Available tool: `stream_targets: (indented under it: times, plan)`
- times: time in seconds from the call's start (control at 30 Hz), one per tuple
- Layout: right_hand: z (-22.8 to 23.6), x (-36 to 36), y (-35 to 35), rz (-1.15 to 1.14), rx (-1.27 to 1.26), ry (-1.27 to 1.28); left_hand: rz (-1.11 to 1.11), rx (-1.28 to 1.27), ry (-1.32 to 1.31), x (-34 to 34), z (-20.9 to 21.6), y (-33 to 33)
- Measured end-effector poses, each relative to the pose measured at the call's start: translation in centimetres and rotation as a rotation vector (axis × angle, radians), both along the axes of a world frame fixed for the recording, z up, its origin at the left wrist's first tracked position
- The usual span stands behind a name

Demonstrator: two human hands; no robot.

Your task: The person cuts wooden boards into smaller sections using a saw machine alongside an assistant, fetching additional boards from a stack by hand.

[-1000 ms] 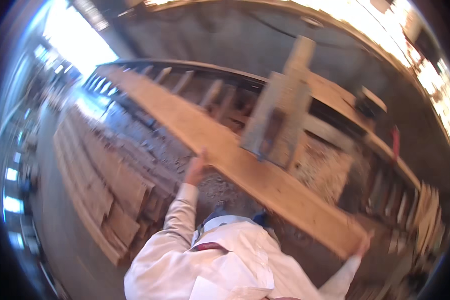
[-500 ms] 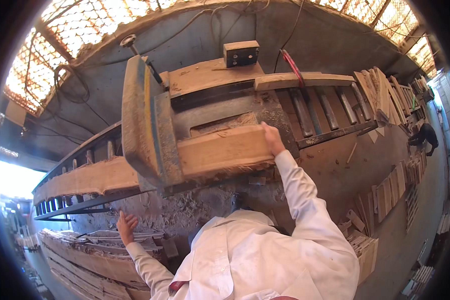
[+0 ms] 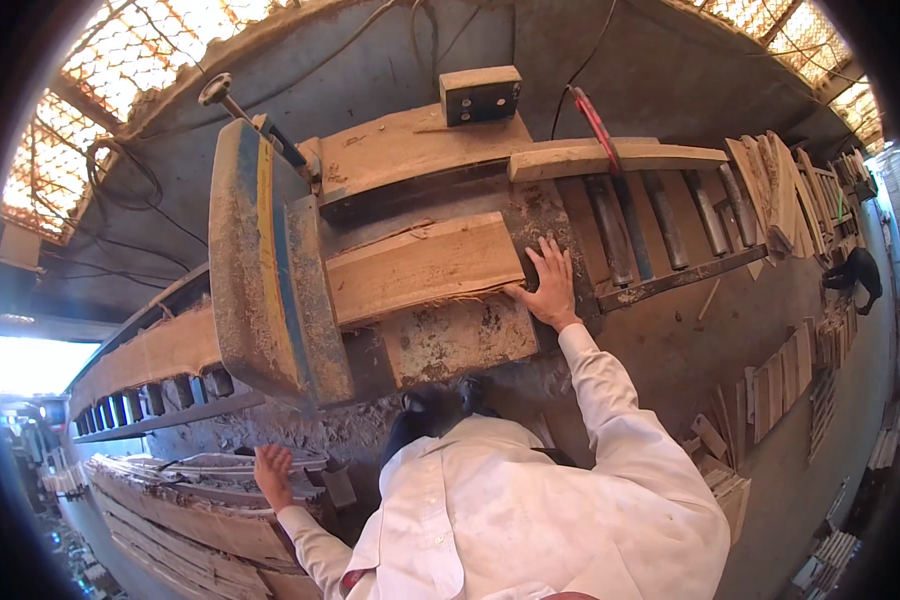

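Pale brown wood lies in front of me: a plank (image 3: 430, 265) flat on the machine's bed, its right end just short of my right hand (image 3: 550, 285). That hand is open, fingers spread over the dark metal to the right of the plank. My thumb points left at the plank's near right corner; whether it touches, I cannot tell.

To the left, the plank runs behind the upright machine head (image 3: 270, 260), which is dusty, with a yellow and a blue stripe, and hides a stretch of wood. More wood shows on its left side, in line with the plank, over a row of rollers, but the join, if any, is covered. The far left end fades near a bright opening.

My left hand (image 3: 274, 470) hangs near, at the left, above a stack of rough boards (image 3: 180, 525), fingers loosely open and half curled; their tips are hard to make out. My sleeve hides part of the stack.

On the far side stands a wooden block (image 3: 480, 95); right of it, a red bar (image 3: 595, 125) crosses a strip of wood, its lower end unclear.
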State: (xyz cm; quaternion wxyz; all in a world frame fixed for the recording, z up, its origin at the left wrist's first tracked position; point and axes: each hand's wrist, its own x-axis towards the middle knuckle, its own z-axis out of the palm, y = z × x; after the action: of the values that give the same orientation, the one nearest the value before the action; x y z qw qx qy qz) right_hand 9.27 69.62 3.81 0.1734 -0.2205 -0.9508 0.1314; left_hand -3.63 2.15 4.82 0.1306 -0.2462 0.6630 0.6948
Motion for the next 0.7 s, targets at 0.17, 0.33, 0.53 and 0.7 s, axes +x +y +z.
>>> stream_targets:
  times: [0.17, 0.33, 0.53, 0.7]
  plan:
    - [-0.6, -1.2, 0.2, -0.134, -0.051, -0.041, 0.014, 0.113, 0.130, -9.5, -1.3, 1.3]
    - [-1.2, -4.4, 0.9, -0.336, -0.130, -0.015, 0.012, 0.209, 0.071, -19.3, -4.0, 2.3]
    - [-1.4, -6.6, 0.6, -0.382, -0.135, 0.026, 0.038, 0.480, 0.046, -27.8, -6.4, 0.3]
    - [-1.0, -6.4, 1.2, -0.418, -0.065, -0.016, 0.098, -0.149, 0.075, -28.2, -7.1, 4.6]
